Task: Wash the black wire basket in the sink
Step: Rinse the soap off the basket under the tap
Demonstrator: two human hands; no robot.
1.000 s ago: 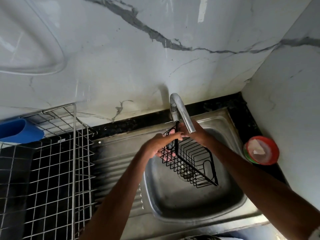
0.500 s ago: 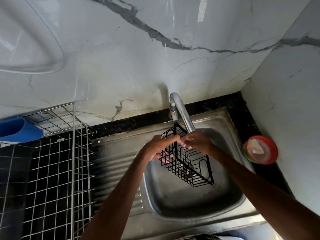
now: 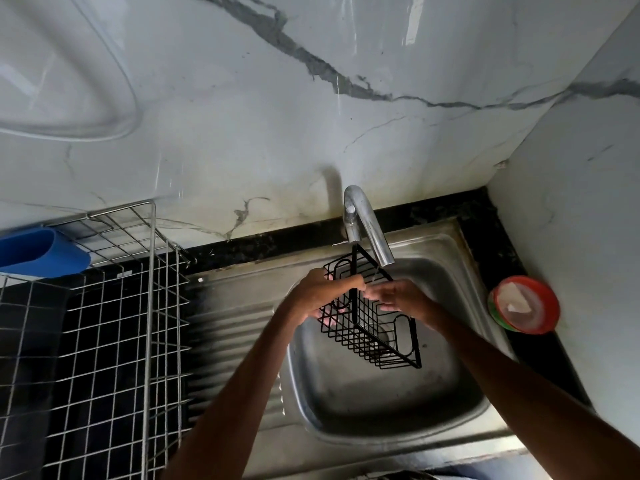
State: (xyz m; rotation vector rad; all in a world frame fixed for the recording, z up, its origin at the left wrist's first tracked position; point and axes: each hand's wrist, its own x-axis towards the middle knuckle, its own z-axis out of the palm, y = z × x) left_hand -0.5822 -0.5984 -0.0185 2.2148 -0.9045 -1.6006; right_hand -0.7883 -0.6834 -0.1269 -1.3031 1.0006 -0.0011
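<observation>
**Head view.** Your left hand (image 3: 317, 296) grasps the black wire basket (image 3: 375, 336): the thumb lies over the upper rim bar and the fingers curl beneath, showing through the mesh. Your right hand (image 3: 398, 299) comes in from 3 o'clock with its fingers fairly straight. Their tips are laid on the wires beside the left thumb, and no closed grasp shows.

The basket is held tilted above the bowl of the sink (image 3: 346, 441), clear of the bottom. Its far end is tucked under the spout of the tap (image 3: 370, 230) at the bowl's 12 o'clock, and its near corner points toward 5 o'clock. A thin trickle appears to fall from the spout onto the wires, though it is too faint to be sure.

No sponge, cloth or suds can be seen, so the step in hand is judged to be rubbing the wires with bare fingers under water. Washing is under way but not finished, since only the far end sits near the spout. The near end, the underside, a final rinse and draining look left to do.

A steel dish rack (image 3: 149, 306) with a blue holder (image 3: 41, 251) stands at the sink's 9 o'clock. A red-rimmed dish (image 3: 523, 304) sits at its 3 o'clock.
</observation>
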